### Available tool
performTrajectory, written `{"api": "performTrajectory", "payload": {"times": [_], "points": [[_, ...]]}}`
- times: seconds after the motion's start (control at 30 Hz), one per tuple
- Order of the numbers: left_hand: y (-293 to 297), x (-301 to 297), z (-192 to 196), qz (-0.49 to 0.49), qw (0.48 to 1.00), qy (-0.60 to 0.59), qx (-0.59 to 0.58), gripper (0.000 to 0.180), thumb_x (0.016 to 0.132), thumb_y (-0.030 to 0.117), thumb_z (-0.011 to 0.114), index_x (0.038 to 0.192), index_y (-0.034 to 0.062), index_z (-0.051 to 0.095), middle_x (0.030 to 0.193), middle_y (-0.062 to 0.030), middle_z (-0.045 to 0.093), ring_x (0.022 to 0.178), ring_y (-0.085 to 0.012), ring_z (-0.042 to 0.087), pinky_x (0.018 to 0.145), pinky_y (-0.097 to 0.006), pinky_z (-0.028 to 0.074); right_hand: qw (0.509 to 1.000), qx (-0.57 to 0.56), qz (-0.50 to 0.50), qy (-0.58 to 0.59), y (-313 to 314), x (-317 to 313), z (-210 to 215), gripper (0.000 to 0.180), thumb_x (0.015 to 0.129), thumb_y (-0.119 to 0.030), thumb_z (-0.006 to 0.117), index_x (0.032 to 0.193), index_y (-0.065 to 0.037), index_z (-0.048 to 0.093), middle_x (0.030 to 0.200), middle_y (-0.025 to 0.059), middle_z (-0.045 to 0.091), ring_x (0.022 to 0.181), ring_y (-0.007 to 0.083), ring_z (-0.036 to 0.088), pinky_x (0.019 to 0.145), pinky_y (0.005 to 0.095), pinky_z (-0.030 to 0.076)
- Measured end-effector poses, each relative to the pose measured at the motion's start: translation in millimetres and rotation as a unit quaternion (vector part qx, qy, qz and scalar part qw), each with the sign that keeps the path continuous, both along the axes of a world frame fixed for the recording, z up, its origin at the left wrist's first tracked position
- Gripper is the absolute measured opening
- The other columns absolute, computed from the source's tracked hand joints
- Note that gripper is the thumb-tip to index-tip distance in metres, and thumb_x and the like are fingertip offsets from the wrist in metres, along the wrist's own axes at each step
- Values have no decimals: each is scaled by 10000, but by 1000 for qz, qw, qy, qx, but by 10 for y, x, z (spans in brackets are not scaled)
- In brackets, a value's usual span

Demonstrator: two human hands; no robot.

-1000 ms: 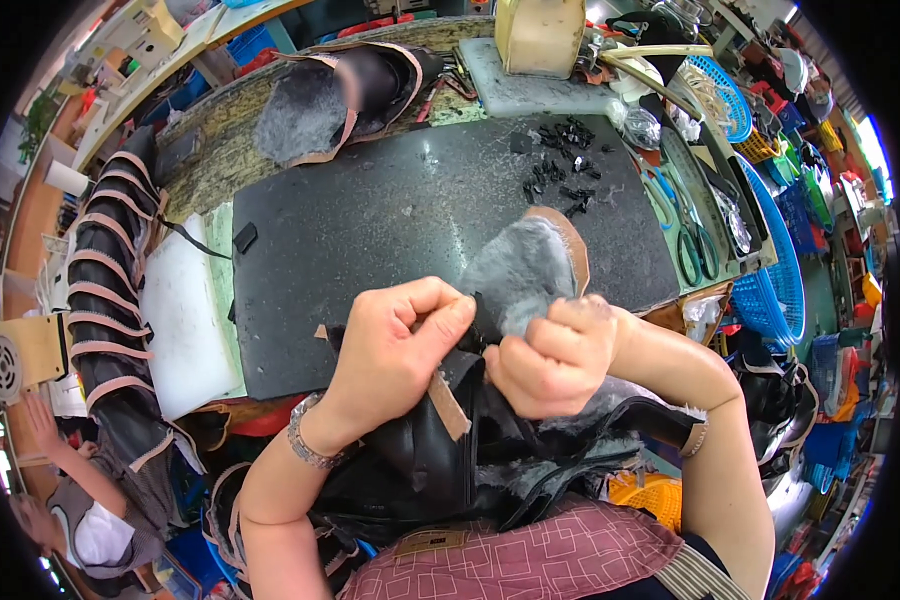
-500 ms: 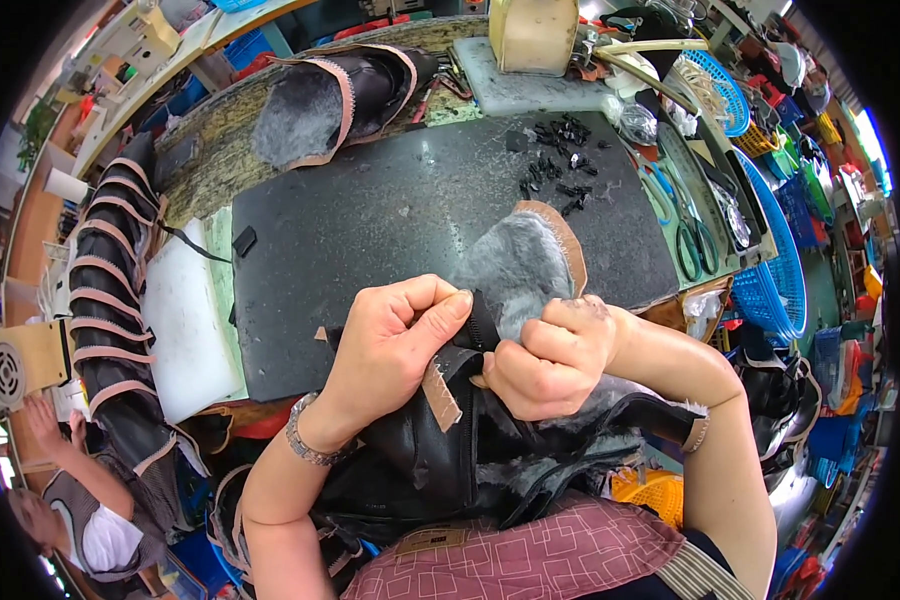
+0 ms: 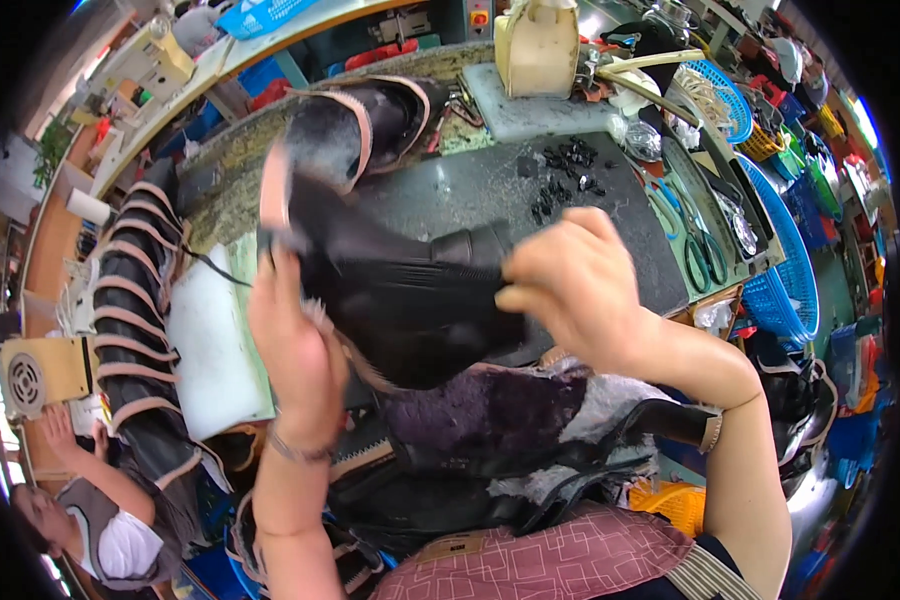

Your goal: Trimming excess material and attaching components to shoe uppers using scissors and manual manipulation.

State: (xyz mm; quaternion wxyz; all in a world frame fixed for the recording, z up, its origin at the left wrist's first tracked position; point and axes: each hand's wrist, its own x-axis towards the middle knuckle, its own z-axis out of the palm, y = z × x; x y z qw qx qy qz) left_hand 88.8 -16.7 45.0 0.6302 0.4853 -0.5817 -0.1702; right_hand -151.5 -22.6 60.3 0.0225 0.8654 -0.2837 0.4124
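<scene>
A black leather boot upper [image 3: 410, 300], blurred by motion, is stretched between my hands over the near part of the dark work board [image 3: 400, 200]. My left hand [image 3: 295, 350] is closed on its pale-trimmed left end, the fingers partly smeared. My right hand [image 3: 580, 290] pinches its right end between thumb and fingers. Across my lap, below the held piece, lie more black uppers [image 3: 400, 500], with purple and grey fur lining [image 3: 500, 405] showing. Beyond the hands, another fur-lined upper [image 3: 320, 140] rests at the far left of the board.
A long row of nested uppers [image 3: 135, 310] runs along the left, beside a white slab [image 3: 210, 340]. Small black pieces [image 3: 570, 165] lie on the board's far right, near green-handled scissors [image 3: 705, 262]. Blue baskets [image 3: 785, 290] stand at right. A co-worker [image 3: 90, 510] sits at lower left.
My hands have moved apart, the left one outward. The upper has been raised off my lap and turned, its black leather side now showing instead of the grey fur.
</scene>
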Motion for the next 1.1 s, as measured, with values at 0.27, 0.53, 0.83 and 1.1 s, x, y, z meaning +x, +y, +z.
{"api": "performTrajectory", "payload": {"times": [0.27,0.53,0.83,1.1], "points": [[1232,-257,-231,-255,869,292,307,635,928,132,369,1421,318,15,1450,-29,179,1299,-309,276,942,-617,376,783,547,197,-220,-165,106,-104,830,723,32,659,1397,-142,209,924,44,494,850,110,442,856,265,369],[1473,-130,-572,-199,867,351,292,447,939,330,353,1300,70,397,1314,-80,449,1226,-258,405,1067,-400,273,836,492,175,-166,-139,181,-24,852,718,8,679,1408,-160,207,851,61,536,770,118,484,768,276,431],[1367,-148,-532,-175,830,477,232,335,933,214,362,1193,37,477,1160,-88,573,1064,-250,549,989,-382,394,852,455,151,-212,-106,187,-99,798,713,1,681,1380,-137,267,803,51,541,753,123,496,738,286,435],[1236,-232,-206,-118,799,524,270,699,820,-54,461,1401,254,224,1382,-57,317,1249,-259,359,1054,-461,295,881,400,132,-217,10,86,-75,707,715,-8,684,1327,-109,347,821,58,561,762,127,529,721,288,460]]}}
